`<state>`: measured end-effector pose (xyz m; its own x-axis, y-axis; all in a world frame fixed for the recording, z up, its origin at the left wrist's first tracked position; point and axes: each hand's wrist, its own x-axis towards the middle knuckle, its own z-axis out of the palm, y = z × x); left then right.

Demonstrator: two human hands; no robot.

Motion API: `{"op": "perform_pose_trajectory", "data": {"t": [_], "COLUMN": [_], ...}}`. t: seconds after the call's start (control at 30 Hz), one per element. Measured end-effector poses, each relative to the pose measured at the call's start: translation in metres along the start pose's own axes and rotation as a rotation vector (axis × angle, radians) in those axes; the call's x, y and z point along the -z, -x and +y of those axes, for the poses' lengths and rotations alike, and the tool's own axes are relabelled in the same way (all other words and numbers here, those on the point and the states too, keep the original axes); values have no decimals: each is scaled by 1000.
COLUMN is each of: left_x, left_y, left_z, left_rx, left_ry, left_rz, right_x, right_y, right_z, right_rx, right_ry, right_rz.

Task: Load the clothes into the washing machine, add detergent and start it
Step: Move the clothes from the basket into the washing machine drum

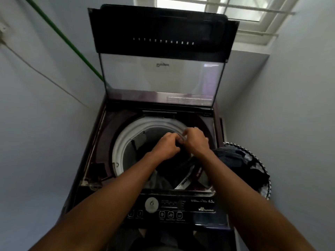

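**Both hands at the drum opening**

The washing machine (126,156) is shown with its lid (161,57) raised upright. Clothes (183,171) are seen in the drum, toward its near right edge. The left hand (167,146) and right hand (194,140) are held together above the drum, fingers curled on a small pale item (182,137) that cannot be identified. A laundry basket (261,178) with clothes is located beside the machine's right edge.

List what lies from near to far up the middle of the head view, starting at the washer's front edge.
Control panel → clothes in the drum → left hand and right hand together over the drum → raised glass lid → window.
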<state>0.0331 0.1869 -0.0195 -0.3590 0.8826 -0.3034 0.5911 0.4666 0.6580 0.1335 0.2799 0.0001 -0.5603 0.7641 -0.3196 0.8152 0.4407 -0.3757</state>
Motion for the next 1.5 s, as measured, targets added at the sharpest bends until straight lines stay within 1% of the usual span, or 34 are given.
{"op": "perform_pose_trajectory", "data": {"t": [0.07,0.17,0.2,0.27,0.33,0.37,0.5,0.67,0.77,0.87,1.0,1.1,1.3,1.4,1.5], "left_x": [-12,-33,-41,-54,-63,-66,-68,-72,-80,-94,-117,-136,-173,-199,-226], "left_y": [-5,-8,-9,-10,-11,-12,-16,-27,-33,-43,-62,-79,-113,-134,-149], "left_z": [18,40,45,52,57,59,73,90,104,118,141,159,179,178,176], "left_rx": [-50,-99,-115,-149,-177,-184,-211,-251,-290,-372,-477,-493,-296,-234,-220], "left_ry": [30,73,72,12,-36,-21,51,102,75,-14,-152,-215,-340,-412,-457], "left_rz": [-72,-191,-220,-223,-167,-134,-8,81,91,89,18,-60,-327,-410,-468], "right_x": [12,25,27,31,31,31,30,25,26,27,21,18,-2,-24,-49], "right_y": [7,15,17,18,18,18,12,9,12,18,20,23,23,13,-2], "right_z": [11,36,48,71,89,95,113,134,154,179,227,266,333,359,371], "right_rx": [-102,-305,-358,-426,-409,-394,-359,-318,-319,-352,-467,-536,-671,-704,-688], "right_ry": [168,275,281,200,91,53,-59,-218,-291,-308,-324,-330,-372,-394,-426], "right_rz": [72,147,135,59,-23,-33,41,116,140,141,94,71,10,-62,-126]}}
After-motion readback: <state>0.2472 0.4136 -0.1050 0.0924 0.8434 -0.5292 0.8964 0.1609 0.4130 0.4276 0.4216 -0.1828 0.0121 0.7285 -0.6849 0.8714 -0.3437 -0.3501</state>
